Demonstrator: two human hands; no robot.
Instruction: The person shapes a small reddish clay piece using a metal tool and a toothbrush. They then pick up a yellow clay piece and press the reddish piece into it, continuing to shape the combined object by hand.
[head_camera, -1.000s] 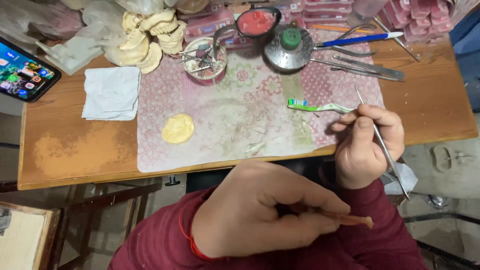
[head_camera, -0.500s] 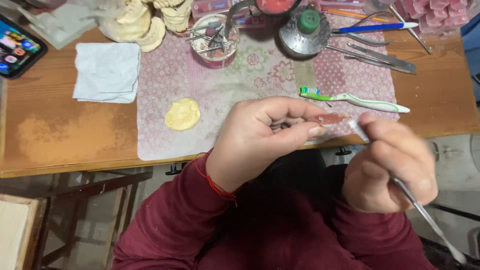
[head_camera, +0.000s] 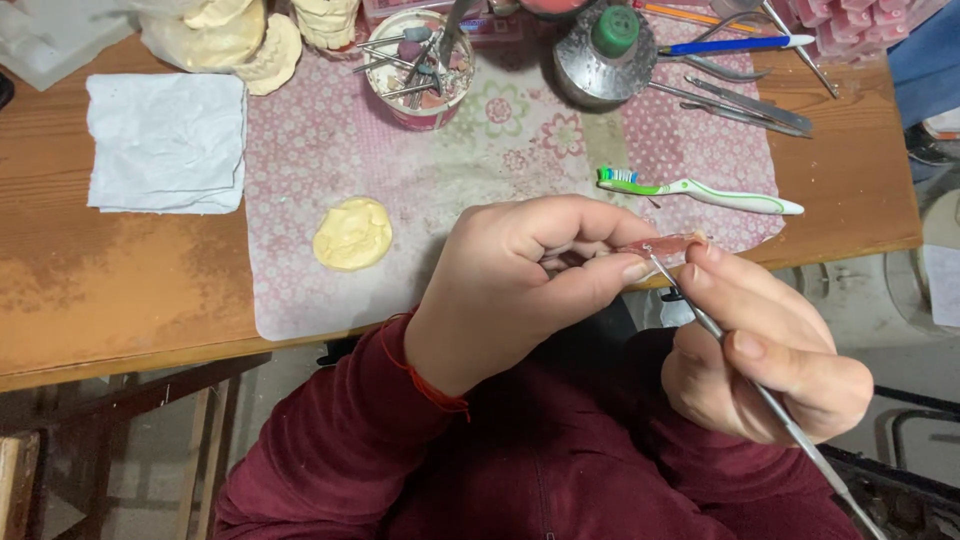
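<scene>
My left hand (head_camera: 515, 285) pinches a small pink, translucent wax-like piece (head_camera: 665, 245) between thumb and fingers, held up over the table's front edge. My right hand (head_camera: 765, 350) grips a thin metal hand tool (head_camera: 760, 395) like a pen; its tip touches the pink piece. Both sleeves are dark red, and a red thread circles the left wrist.
On the flowered mat (head_camera: 520, 150) lie a yellow plaster lump (head_camera: 352, 233) and a green-white toothbrush (head_camera: 700, 190). A cup of metal tools (head_camera: 420, 65), a round metal burner with a green cap (head_camera: 605, 55), loose instruments (head_camera: 750, 100), plaster casts (head_camera: 235, 35) and a white folded cloth (head_camera: 165, 140) sit further back on the wooden table (head_camera: 100, 290).
Both hands have come up and together from my lap to the table edge. The tool's tip has reached the pink piece. The view has drawn closer.
</scene>
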